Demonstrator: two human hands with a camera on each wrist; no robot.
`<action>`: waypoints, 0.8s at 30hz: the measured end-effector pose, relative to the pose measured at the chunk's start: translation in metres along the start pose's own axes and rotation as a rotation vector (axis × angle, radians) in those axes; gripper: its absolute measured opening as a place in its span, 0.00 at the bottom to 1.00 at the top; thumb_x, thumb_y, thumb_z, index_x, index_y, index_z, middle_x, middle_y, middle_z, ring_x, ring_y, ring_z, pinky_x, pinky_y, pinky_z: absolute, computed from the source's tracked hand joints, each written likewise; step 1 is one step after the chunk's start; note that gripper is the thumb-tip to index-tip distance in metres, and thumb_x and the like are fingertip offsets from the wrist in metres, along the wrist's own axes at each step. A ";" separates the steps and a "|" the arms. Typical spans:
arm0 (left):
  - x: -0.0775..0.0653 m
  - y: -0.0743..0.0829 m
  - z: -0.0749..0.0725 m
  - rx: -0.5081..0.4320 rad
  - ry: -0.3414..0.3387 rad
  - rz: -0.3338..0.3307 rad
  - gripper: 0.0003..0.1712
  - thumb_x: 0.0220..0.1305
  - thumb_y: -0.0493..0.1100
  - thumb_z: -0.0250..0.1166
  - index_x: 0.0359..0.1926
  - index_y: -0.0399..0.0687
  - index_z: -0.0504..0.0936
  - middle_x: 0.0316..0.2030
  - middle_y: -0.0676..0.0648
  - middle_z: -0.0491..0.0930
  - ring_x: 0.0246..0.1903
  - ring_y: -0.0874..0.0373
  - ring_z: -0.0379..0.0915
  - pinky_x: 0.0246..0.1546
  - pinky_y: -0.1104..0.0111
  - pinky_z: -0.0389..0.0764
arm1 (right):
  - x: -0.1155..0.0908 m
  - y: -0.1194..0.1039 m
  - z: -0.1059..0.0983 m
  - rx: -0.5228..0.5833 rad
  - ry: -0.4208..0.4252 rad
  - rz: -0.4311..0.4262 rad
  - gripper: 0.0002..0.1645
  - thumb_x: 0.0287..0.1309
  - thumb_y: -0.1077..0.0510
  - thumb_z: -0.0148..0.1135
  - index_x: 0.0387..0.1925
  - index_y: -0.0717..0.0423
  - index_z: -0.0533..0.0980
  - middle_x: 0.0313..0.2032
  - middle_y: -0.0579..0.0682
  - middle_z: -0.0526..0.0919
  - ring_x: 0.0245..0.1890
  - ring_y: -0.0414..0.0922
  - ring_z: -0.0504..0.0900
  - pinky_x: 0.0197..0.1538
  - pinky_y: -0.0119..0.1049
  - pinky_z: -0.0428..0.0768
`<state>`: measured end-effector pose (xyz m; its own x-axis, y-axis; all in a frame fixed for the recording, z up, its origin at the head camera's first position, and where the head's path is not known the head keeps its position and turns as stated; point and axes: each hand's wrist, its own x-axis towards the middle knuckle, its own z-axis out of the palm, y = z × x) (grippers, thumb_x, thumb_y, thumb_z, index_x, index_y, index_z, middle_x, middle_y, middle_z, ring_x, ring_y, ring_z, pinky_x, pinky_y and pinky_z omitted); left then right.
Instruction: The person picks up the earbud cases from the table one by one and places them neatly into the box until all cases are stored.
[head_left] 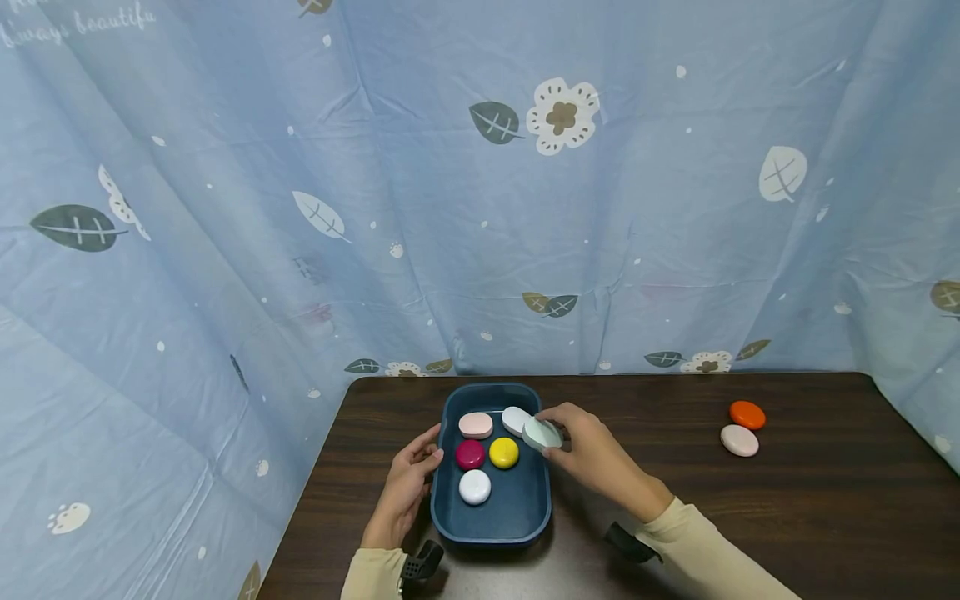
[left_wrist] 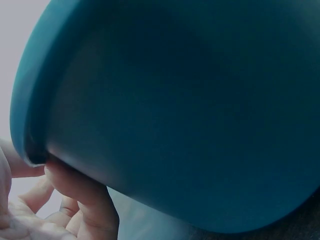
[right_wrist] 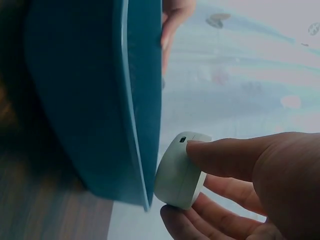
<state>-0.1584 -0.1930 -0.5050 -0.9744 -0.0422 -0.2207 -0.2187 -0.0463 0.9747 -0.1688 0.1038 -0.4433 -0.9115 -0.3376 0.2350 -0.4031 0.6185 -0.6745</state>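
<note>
My right hand (head_left: 596, 450) pinches a pale green rounded device (head_left: 542, 434) between thumb and fingers, at the right rim of a dark blue bin (head_left: 491, 523). A small dark slot shows in the side of the green device (right_wrist: 180, 170) in the right wrist view. My left hand (head_left: 405, 487) grips the bin's left rim, fingers against the outer wall. Inside the bin lie a pale pink oval piece (head_left: 476, 426), a white oval piece (head_left: 515, 420) partly behind the green one, a magenta round piece (head_left: 470, 454), a yellow round piece (head_left: 504, 452) and a white round piece (head_left: 475, 487).
On the dark wooden table (head_left: 645, 400), to the right, an orange oval piece (head_left: 747, 415) lies just behind a pale pink oval piece (head_left: 739, 440). A light blue patterned curtain (head_left: 450, 208) hangs along the table's back and left side.
</note>
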 end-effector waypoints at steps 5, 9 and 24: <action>0.000 0.001 0.000 0.004 0.004 -0.002 0.28 0.79 0.36 0.58 0.76 0.40 0.70 0.44 0.47 0.73 0.47 0.50 0.72 0.38 0.64 0.76 | 0.003 -0.009 0.009 0.005 -0.042 -0.045 0.26 0.54 0.70 0.78 0.56 0.64 0.82 0.50 0.55 0.84 0.45 0.48 0.83 0.50 0.46 0.86; 0.001 0.001 0.000 0.001 0.009 -0.010 0.28 0.79 0.35 0.58 0.76 0.40 0.71 0.44 0.47 0.73 0.47 0.51 0.72 0.38 0.65 0.76 | 0.005 -0.016 0.016 0.002 -0.093 -0.070 0.26 0.54 0.70 0.79 0.55 0.64 0.82 0.49 0.55 0.84 0.44 0.47 0.82 0.50 0.48 0.85; 0.001 -0.001 0.000 0.005 0.007 0.002 0.28 0.80 0.36 0.57 0.76 0.40 0.70 0.45 0.47 0.72 0.48 0.50 0.71 0.39 0.63 0.77 | 0.012 -0.027 0.028 -0.051 -0.271 -0.119 0.23 0.53 0.69 0.79 0.52 0.67 0.83 0.49 0.59 0.85 0.46 0.52 0.83 0.49 0.50 0.85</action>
<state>-0.1587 -0.1926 -0.5060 -0.9745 -0.0488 -0.2190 -0.2172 -0.0410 0.9753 -0.1662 0.0630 -0.4421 -0.8050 -0.5829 0.1105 -0.5158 0.5954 -0.6161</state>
